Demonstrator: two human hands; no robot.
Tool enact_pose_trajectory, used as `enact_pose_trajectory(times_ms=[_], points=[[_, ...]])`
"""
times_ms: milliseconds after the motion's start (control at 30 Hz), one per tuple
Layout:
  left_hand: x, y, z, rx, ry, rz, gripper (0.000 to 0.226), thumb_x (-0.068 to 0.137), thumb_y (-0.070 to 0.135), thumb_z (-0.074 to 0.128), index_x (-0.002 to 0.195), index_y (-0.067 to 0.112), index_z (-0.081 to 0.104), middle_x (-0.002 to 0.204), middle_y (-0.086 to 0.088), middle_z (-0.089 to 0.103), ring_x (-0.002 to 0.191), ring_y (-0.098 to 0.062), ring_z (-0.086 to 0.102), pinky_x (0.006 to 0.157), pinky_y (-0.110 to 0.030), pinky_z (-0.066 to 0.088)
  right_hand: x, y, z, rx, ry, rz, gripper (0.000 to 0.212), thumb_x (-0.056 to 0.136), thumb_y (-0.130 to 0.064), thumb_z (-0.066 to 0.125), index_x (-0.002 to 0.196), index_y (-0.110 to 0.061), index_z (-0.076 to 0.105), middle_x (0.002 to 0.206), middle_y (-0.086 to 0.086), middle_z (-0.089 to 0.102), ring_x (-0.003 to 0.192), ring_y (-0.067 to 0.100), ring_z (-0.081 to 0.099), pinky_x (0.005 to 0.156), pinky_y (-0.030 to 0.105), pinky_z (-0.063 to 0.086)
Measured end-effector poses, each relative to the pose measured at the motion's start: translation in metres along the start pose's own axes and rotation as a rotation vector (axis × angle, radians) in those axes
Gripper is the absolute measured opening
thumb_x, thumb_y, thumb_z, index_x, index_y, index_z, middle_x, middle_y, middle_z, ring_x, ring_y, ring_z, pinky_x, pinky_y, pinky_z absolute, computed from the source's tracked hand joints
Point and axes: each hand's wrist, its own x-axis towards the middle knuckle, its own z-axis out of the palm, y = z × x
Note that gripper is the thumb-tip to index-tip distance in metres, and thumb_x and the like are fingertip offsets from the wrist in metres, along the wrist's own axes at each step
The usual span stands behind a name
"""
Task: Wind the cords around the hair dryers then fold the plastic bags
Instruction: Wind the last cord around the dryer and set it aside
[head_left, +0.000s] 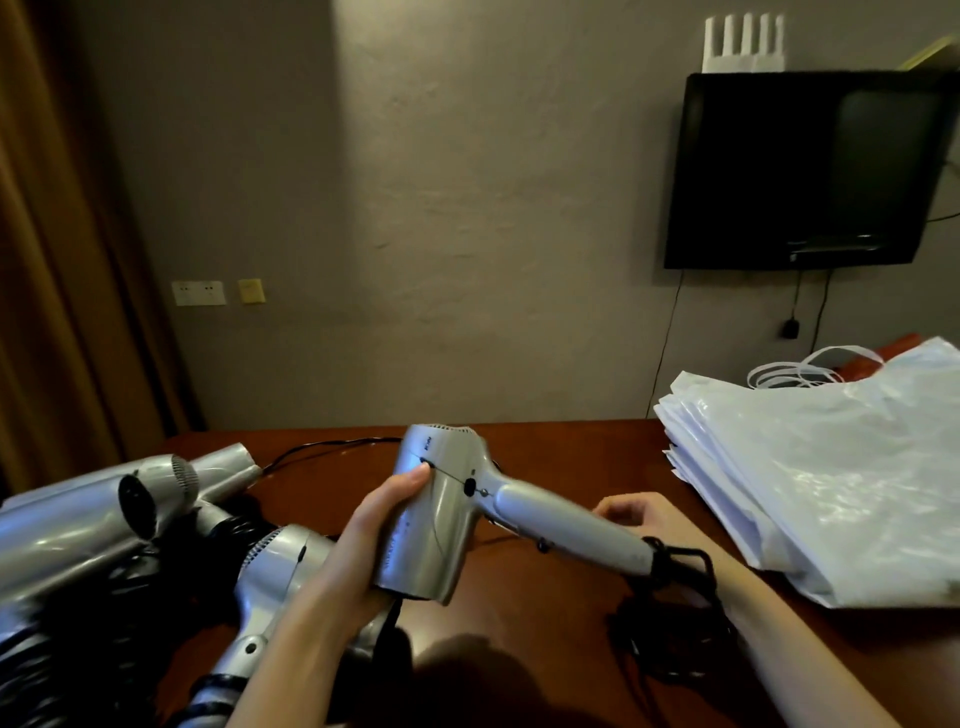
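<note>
Left hand (358, 540) fingers wrapped round silver plastic hair dryer (441, 519) barrel above brown table (571, 467), right hand (639, 512) fingers curled behind its handle, grip unclear, black cord (675, 566) wound at handle end

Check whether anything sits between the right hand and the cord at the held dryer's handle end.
Nothing visible does. The right hand lies behind the handle of the dryer, which the left hand grips by the barrel. The cord bunches just beside that hand.
</note>
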Motion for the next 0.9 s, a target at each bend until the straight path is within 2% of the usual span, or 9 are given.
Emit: enact_pose_trajectory(times_ms=[67, 200, 367, 467, 567, 700, 767, 833, 900], points=[[0.001, -0.001, 0.003, 0.064, 0.012, 0.030, 0.048, 0.065, 0.037, 0.064, 0.097, 0.001, 0.067, 0.075, -0.019, 0.069, 0.057, -0.023, 0.066, 0.049, -0.025, 0.053, 0.004, 0.001, -0.008, -0.100, 0.138, -0.042, 0.021, 0.083, -0.003, 0.070, 0.069, -0.018, 0.070, 0.060, -0.006, 0.067, 0.055, 0.001, 0.059, 0.054, 0.010, 0.043], [0.006, -0.005, 0.005, 0.169, 0.079, 0.175, 0.065, 0.054, 0.047, 0.075, 0.103, 0.004, 0.066, 0.085, -0.025, 0.069, 0.072, -0.033, 0.067, 0.060, -0.035, 0.053, -0.004, -0.009, -0.014, -0.037, 0.345, -0.181, 0.015, 0.086, -0.006, 0.067, 0.073, -0.014, 0.067, 0.048, -0.002, 0.061, 0.041, 0.006, 0.048, 0.042, 0.013, 0.036], [0.007, -0.006, 0.005, 0.185, 0.213, 0.324, 0.056, 0.053, 0.052, 0.074, 0.095, 0.015, 0.069, 0.081, -0.011, 0.070, 0.072, -0.024, 0.064, 0.059, -0.034, 0.050, -0.013, -0.028, -0.006, -0.204, 0.418, -0.421, 0.019, 0.078, -0.008, 0.076, 0.069, -0.023, 0.067, 0.063, -0.007, 0.067, 0.057, 0.005, 0.061, 0.055, 0.014, 0.046], [0.003, -0.002, 0.006, 0.127, 0.270, 0.359, 0.060, 0.051, 0.052, 0.073, 0.098, 0.015, 0.068, 0.078, -0.007, 0.071, 0.066, -0.017, 0.066, 0.051, -0.030, 0.052, -0.017, -0.035, -0.006, -0.094, 0.305, -0.431, 0.016, 0.081, -0.005, 0.072, 0.072, -0.017, 0.067, 0.059, -0.003, 0.065, 0.052, 0.004, 0.058, 0.049, 0.010, 0.041], [0.003, 0.000, 0.007, 0.072, 0.306, 0.382, 0.064, 0.048, 0.050, 0.072, 0.099, 0.012, 0.066, 0.072, -0.003, 0.070, 0.059, -0.013, 0.065, 0.045, -0.027, 0.050, -0.020, -0.034, -0.010, 0.051, 0.119, -0.406, 0.009, 0.083, -0.020, 0.062, 0.079, -0.014, 0.067, 0.057, 0.004, 0.062, 0.049, 0.003, 0.053, 0.049, 0.010, 0.039], [0.003, 0.000, 0.005, 0.046, 0.328, 0.390, 0.062, 0.050, 0.049, 0.073, 0.097, 0.009, 0.065, 0.071, -0.003, 0.070, 0.058, -0.012, 0.064, 0.045, -0.026, 0.050, -0.016, -0.022, -0.009, 0.061, -0.093, -0.322, 0.015, 0.086, -0.032, 0.060, 0.080, -0.025, 0.072, 0.066, 0.004, 0.065, 0.072, 0.009, 0.063, 0.078, 0.015, 0.044], [0.004, 0.000, 0.004, 0.045, 0.323, 0.380, 0.055, 0.057, 0.042, 0.075, 0.098, 0.007, 0.066, 0.072, -0.004, 0.070, 0.058, -0.013, 0.064, 0.047, -0.024, 0.050, -0.014, -0.015, -0.010, 0.061, -0.136, -0.295, 0.032, 0.080, -0.053, 0.068, 0.086, -0.022, 0.072, 0.071, 0.006, 0.067, 0.087, 0.011, 0.067, 0.092, 0.024, 0.041], [0.005, -0.001, 0.003, 0.040, 0.324, 0.370, 0.045, 0.067, 0.036, 0.069, 0.099, 0.006, 0.065, 0.071, -0.004, 0.070, 0.057, -0.012, 0.064, 0.047, -0.023, 0.050, -0.014, -0.013, -0.014, 0.088, -0.138, -0.274, 0.049, 0.068, -0.065, 0.072, 0.089, -0.021, 0.073, 0.075, 0.009, 0.068, 0.090, 0.014, 0.067, 0.094, 0.027, 0.040], [0.006, -0.002, 0.003, 0.038, 0.330, 0.359, 0.044, 0.069, 0.037, 0.066, 0.101, 0.006, 0.066, 0.073, -0.005, 0.071, 0.059, -0.013, 0.064, 0.048, -0.023, 0.050, -0.014, -0.013, -0.017, 0.087, -0.130, -0.272, 0.051, 0.063, -0.069, 0.073, 0.089, -0.025, 0.074, 0.077, 0.011, 0.069, 0.090, 0.019, 0.067, 0.092, 0.027, 0.044]])
